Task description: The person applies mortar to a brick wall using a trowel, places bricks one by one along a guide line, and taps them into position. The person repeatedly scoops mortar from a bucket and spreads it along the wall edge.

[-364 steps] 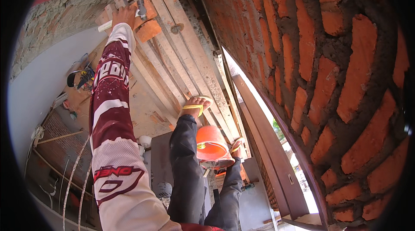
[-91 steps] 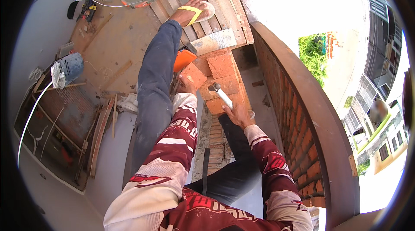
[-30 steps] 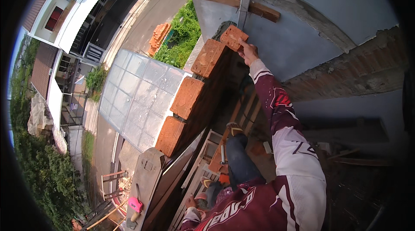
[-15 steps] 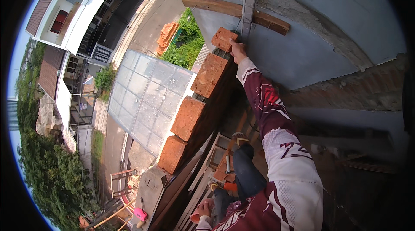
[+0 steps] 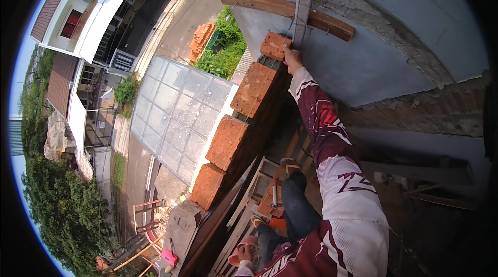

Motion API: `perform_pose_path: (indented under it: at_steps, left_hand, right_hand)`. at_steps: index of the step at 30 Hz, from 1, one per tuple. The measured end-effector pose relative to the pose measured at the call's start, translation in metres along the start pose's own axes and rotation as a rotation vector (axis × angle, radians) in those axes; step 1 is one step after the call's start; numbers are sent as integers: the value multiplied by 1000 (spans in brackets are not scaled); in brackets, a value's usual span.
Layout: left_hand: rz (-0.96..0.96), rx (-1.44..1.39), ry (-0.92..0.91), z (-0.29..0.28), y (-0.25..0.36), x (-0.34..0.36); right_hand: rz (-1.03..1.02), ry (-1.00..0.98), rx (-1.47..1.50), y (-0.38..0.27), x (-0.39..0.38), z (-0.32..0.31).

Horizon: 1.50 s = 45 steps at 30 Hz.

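My right hand (image 5: 291, 58) is closed on the end of a red brick (image 5: 272, 44) at the top of the wall, beside an upright metal post (image 5: 302, 2). Grey mortar (image 5: 270, 62) shows under that brick. Three further bricks (image 5: 225, 142) lie in a row toward me along the wall top, with a thin string beside them. My left hand (image 5: 246, 252) is low in the picture, fingers curled on a pinkish orange bucket (image 5: 234, 257), whose contents are hidden.
A wooden batten (image 5: 254, 2) crosses the grey wall (image 5: 384, 54). A glazed canopy (image 5: 176, 111) lies beyond the bricks, above a street. A pink tool (image 5: 169, 257) rests on a grey ledge (image 5: 182, 225). My feet are on slatted planks (image 5: 228, 235) below.
Since a second ago the held brick has shifted slightly up-left in the picture, onto the mortar by the post. My left hand now sits lower, on the bucket. Earlier I faced the plank platform.
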State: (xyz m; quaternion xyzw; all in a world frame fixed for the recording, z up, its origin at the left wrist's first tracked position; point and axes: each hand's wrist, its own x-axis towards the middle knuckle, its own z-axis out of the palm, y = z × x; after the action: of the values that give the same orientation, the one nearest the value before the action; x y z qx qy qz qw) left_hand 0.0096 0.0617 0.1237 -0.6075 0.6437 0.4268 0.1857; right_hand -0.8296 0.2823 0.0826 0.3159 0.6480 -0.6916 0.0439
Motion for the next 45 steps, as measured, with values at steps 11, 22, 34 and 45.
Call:
perform_pose_path:
  at_steps: [11, 22, 34, 45]
  left_hand:
    - [-27, -78, -53, 7, -10, 11]
    - [-87, -141, -109, 15, 59, -20]
    - [-95, -163, -147, 21, 51, -4]
    - [-53, -94, -138, 21, 65, 3]
  right_hand:
    - [-210, 69, -142, 24, 3, 3]
    - [-190, -64, -67, 10, -12, -5]
    - [-234, -70, -61, 19, -6, -7]
    - [-156, -98, -149, 8, -17, -12]
